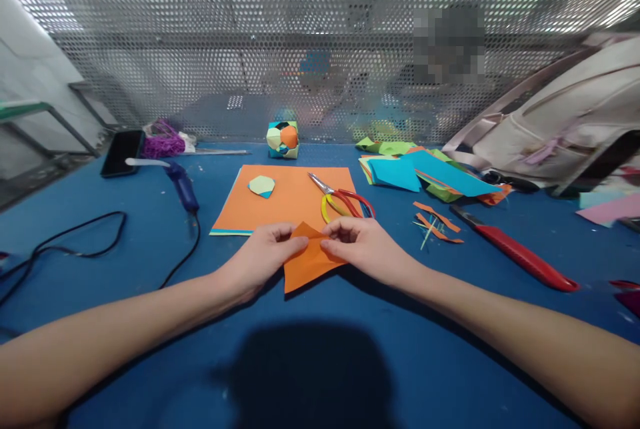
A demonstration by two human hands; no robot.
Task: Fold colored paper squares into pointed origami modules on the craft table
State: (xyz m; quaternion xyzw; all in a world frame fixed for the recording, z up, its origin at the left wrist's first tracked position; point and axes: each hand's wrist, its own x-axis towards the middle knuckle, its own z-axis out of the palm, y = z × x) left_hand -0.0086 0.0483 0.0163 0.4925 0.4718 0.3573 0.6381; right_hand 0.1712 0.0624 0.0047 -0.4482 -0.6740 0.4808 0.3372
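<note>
Between my hands is an orange sheet of paper (307, 265), creased and tilted, with one corner pointing away from me. My left hand (270, 252) pinches its left side, thumb on top. On the other side my right hand (363, 245) grips it between thumb and fingers. Just beyond lie scissors (345, 199) with red and yellow handles, partly on a stack of coloured sheets (235, 202) topped with orange. A small pale-green and blue folded paper piece (261, 186) rests on that stack. Behind it stands a multicoloured paper ball (283, 138).
Left are a blue glue gun (183, 185) with its black cord, a phone (123, 153) and purple shredded material (164, 140). Right are coloured paper pieces (440, 169), orange scraps (440, 225), a red-handled cutter (525, 255) and a pale backpack (560, 102). A perforated metal panel (210, 69) closes the back.
</note>
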